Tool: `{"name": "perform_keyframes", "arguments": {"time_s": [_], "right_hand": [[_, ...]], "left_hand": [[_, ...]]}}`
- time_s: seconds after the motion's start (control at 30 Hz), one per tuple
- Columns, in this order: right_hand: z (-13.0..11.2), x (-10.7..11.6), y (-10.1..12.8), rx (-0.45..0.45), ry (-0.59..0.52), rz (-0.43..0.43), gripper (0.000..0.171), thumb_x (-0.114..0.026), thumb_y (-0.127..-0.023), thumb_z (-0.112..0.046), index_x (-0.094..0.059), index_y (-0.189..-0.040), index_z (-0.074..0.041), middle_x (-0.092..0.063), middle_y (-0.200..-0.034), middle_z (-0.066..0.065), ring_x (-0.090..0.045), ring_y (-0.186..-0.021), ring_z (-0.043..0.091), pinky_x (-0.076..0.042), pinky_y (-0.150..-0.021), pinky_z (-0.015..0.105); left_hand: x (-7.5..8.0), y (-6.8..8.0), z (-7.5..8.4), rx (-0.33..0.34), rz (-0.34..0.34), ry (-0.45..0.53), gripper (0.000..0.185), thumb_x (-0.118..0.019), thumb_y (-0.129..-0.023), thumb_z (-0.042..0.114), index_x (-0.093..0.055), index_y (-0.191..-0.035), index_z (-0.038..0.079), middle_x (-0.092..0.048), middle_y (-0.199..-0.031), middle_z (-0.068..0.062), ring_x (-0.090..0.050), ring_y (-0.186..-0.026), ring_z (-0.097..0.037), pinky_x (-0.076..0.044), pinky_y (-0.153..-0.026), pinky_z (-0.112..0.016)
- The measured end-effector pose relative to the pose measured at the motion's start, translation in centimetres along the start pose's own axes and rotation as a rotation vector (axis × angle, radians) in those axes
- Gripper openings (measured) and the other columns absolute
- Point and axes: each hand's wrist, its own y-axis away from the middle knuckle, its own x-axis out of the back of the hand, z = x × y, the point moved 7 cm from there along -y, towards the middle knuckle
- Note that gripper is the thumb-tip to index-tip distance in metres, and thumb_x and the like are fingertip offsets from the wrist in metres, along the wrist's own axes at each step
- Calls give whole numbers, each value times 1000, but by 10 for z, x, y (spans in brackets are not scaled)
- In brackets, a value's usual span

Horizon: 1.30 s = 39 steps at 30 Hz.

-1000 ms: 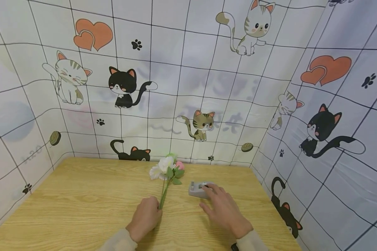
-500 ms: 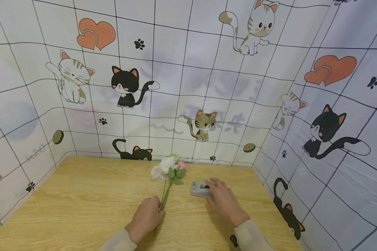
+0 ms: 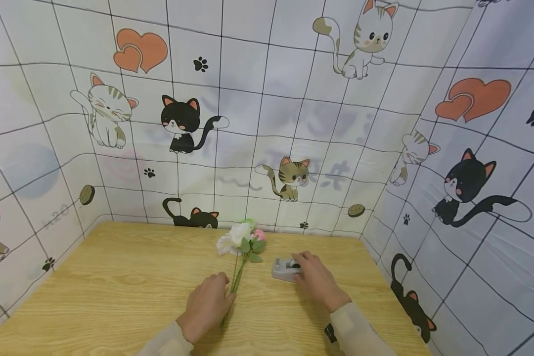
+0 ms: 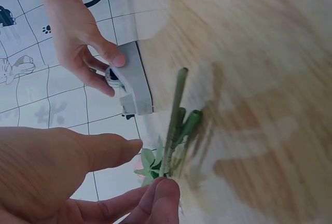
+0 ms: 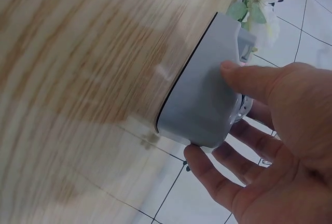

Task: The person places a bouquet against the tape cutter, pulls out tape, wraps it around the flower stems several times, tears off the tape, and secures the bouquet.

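Note:
A small bunch of flowers (image 3: 240,236), white and pink with green leaves, lies on the wooden table, stems toward the person. Beside the green stems (image 4: 177,99) is my left hand (image 3: 206,301), its thumb held away from them and its fingertips right at them in the left wrist view. To the right sits a grey tape dispenser (image 3: 284,270) with a roll in its top. My right hand (image 3: 318,282) grips it across the body, thumb on the near side (image 5: 202,86) and fingers round the far side and back end.
The wooden table (image 3: 133,277) ends at a wall covering (image 3: 231,123) printed with cats and grid lines, behind and on both sides. A small black item (image 3: 330,332) shows under the right sleeve (image 3: 358,326).
My right hand has closed in from above the tape dispenser to a grip on its body. The left hand has loosened at the stems, and the flowers lie nearly where they were.

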Motion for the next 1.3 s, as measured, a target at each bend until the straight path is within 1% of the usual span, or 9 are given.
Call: {"name": "perform_keyframes", "arguments": {"time_s": [0.07, 0.17, 0.3, 0.4, 0.63, 0.83, 0.97, 1.13, 1.3], "right_hand": [[1, -1, -2, 5, 3, -6, 63, -89, -105, -13, -65, -162, -2, -67, -158, 21, -66, -144, 43, -64, -115, 61], [3, -3, -5, 13, 8, -9, 62, -91, -104, -14, -67, -159, -1, -68, -157, 20, -67, -141, 41, -64, -116, 58], [4, -3, -8, 30, -3, -6, 54, -91, -103, -10, -72, -153, -1, -70, -153, 17, -69, -136, 37, -64, -114, 56], [6, -4, -5, 38, -24, -3, 50, -91, -101, -6, -75, -147, -1, -72, -150, 17, -70, -133, 38, -64, -114, 56], [2, -3, -3, 68, -12, -3, 47, -91, -100, -4, -75, -143, 0, -73, -147, 17, -70, -132, 39, -62, -115, 57], [-7, 2, -12, 70, 20, -24, 43, -92, -100, -5, -77, -140, 0, -74, -141, 16, -72, -123, 36, -65, -109, 54], [-11, 5, -18, 56, 27, -27, 42, -92, -99, -2, -79, -138, 0, -75, -137, 15, -73, -120, 35, -66, -108, 53], [-11, 5, -20, 41, 40, -24, 44, -96, -95, -3, -81, -136, 0, -76, -131, 14, -74, -114, 33, -67, -105, 53], [-9, 5, -22, 33, 58, -17, 47, -100, -90, -1, -82, -134, 0, -77, -125, 14, -76, -109, 32, -68, -100, 53]], "left_hand": [[1, 0, 1, 3, 10, -4, 32, -93, -99, 17, -80, -123, -1, -82, -112, -14, -56, -66, -14, -45, -49, -29], [0, -1, 4, -2, 27, -11, 30, -92, -99, 16, -80, -121, 0, -81, -112, -13, -56, -69, -14, -46, -51, -29], [2, -4, 8, -10, 53, -22, 25, -90, -100, 15, -80, -118, 1, -79, -105, -9, -56, -71, -12, -47, -53, -28], [-1, -4, 12, -22, 57, -16, 22, -88, -100, 14, -80, -116, 1, -76, -101, -8, -54, -69, -12, -46, -52, -28], [-4, -10, 24, -87, 70, -14, 18, -89, -102, 12, -81, -114, 2, -72, -94, -5, -52, -67, -11, -43, -50, -26], [-6, -20, 36, -118, 45, -11, 16, -87, -104, 15, -82, -116, 5, -75, -98, -5, -60, -73, -11, -49, -55, -28], [-9, -27, 47, -164, 49, -10, 14, -87, -104, 15, -83, -114, 6, -76, -98, -6, -65, -76, -12, -51, -57, -28], [-22, -37, 59, -204, 24, -8, 14, -87, -105, 16, -84, -115, 7, -78, -102, -7, -67, -78, -13, -53, -59, -29], [-33, -51, 72, -223, -17, -16, 16, -86, -107, 17, -83, -119, 7, -79, -110, -9, -73, -88, -17, -59, -66, -33]]}}
